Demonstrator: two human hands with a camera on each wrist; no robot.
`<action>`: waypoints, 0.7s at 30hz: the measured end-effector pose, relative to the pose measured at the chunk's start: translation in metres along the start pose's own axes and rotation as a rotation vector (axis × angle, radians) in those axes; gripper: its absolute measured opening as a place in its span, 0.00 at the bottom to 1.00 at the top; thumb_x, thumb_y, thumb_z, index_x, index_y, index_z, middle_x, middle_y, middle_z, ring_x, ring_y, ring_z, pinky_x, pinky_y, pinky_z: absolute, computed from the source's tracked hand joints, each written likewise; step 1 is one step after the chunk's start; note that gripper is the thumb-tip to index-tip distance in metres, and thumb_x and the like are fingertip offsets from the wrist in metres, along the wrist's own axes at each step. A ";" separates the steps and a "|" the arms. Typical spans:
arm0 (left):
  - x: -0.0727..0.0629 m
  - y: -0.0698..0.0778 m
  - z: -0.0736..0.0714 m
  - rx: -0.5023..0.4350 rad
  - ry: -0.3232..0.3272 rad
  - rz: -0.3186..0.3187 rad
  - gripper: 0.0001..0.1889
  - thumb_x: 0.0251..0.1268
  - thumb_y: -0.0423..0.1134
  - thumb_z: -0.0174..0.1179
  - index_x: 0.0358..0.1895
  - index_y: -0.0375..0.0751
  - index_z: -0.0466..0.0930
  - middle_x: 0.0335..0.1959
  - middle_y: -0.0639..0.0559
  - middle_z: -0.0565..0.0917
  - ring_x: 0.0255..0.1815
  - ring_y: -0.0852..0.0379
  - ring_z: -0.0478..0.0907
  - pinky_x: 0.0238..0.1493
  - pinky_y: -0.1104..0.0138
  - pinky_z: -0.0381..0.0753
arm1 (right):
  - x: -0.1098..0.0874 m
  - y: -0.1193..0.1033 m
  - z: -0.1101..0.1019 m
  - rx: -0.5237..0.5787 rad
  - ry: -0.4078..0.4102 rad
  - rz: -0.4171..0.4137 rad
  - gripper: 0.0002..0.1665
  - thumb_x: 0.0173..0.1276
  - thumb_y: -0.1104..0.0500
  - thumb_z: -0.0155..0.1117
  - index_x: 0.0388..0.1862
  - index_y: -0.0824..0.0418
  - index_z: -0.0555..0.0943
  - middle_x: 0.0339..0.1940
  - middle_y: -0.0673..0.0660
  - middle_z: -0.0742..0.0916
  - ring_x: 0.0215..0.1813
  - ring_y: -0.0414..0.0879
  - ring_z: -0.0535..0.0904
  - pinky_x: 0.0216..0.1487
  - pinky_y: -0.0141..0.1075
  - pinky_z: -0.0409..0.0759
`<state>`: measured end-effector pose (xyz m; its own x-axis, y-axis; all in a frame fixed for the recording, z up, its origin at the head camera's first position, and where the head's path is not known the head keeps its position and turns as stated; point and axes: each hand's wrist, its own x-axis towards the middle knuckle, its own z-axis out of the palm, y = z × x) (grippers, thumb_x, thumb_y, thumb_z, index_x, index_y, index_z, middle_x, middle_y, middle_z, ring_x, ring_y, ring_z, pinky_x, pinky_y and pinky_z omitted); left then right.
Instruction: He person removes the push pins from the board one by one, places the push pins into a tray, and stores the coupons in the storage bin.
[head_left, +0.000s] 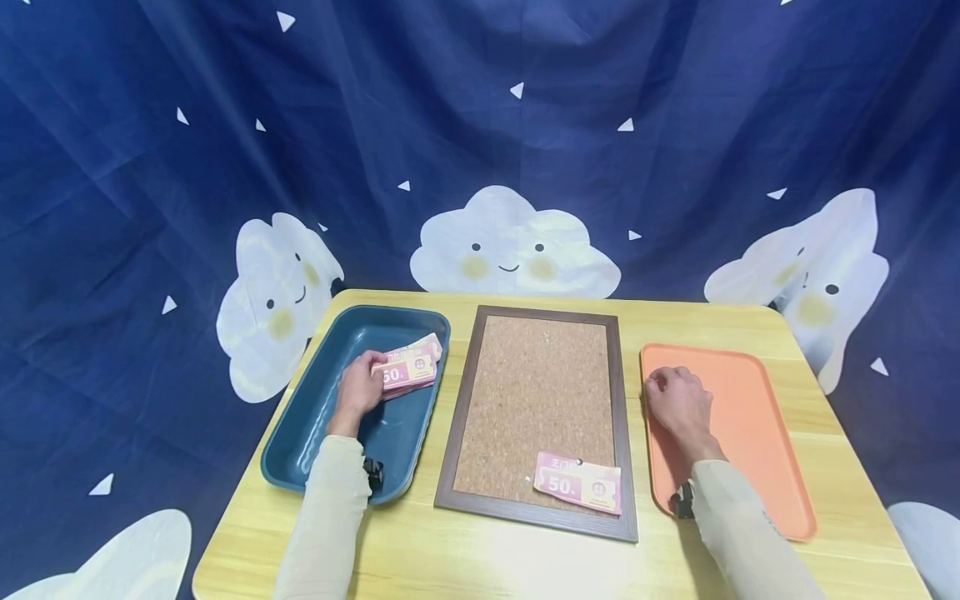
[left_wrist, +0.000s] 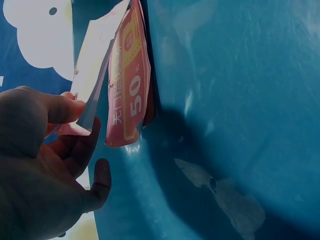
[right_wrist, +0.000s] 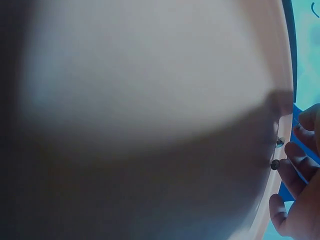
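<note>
My left hand (head_left: 359,387) is inside the blue tub (head_left: 288,467). Its thumb and fingers pinch a pink-and-yellow paper coupon (left_wrist: 95,55), raised at an angle beside a stack of like coupons (left_wrist: 131,85) printed "50". Over the left edge of the orange tray (head_left: 750,442), my right hand (head_left: 681,408) has its fingers bent. Between its thumb and index finger shows a small dark push pin (right_wrist: 298,126), mostly hidden. Two more round-headed pins (right_wrist: 275,164) lie at the tray's rim by the other fingertips.
Between tub and tray lies a dark-framed cork board (head_left: 540,383). A coupon (head_left: 577,483) sits at its lower right corner with a dark pin head (head_left: 580,462) near its top edge. A pale wooden table (head_left: 420,558) carries everything; a blue cloud-print curtain (head_left: 450,125) hangs behind.
</note>
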<state>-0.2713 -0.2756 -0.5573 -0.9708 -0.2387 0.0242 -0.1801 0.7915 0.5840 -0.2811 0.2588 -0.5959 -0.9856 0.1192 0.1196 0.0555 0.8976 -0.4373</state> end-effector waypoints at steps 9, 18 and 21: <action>0.000 0.000 0.000 0.018 -0.039 -0.037 0.15 0.66 0.33 0.51 0.54 0.42 0.74 0.56 0.38 0.77 0.58 0.39 0.73 0.62 0.46 0.66 | -0.002 0.003 -0.002 -0.013 0.008 -0.001 0.18 0.70 0.52 0.50 0.44 0.63 0.81 0.49 0.66 0.80 0.53 0.65 0.73 0.46 0.62 0.65; -0.002 0.001 -0.001 0.046 -0.042 -0.018 0.17 0.62 0.33 0.53 0.54 0.40 0.74 0.57 0.37 0.74 0.58 0.38 0.71 0.62 0.46 0.66 | -0.002 0.007 -0.003 -0.015 -0.016 0.009 0.19 0.70 0.51 0.50 0.47 0.62 0.81 0.52 0.66 0.79 0.56 0.66 0.72 0.48 0.64 0.65; -0.002 0.001 -0.001 0.046 -0.046 -0.014 0.18 0.61 0.32 0.53 0.55 0.39 0.74 0.58 0.37 0.73 0.59 0.38 0.71 0.62 0.45 0.66 | -0.002 0.008 -0.004 -0.016 -0.029 0.013 0.19 0.71 0.51 0.50 0.48 0.62 0.81 0.52 0.66 0.79 0.56 0.66 0.72 0.49 0.64 0.65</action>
<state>-0.2693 -0.2748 -0.5561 -0.9742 -0.2245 -0.0210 -0.1992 0.8136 0.5463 -0.2780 0.2677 -0.5964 -0.9890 0.1188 0.0884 0.0705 0.9026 -0.4246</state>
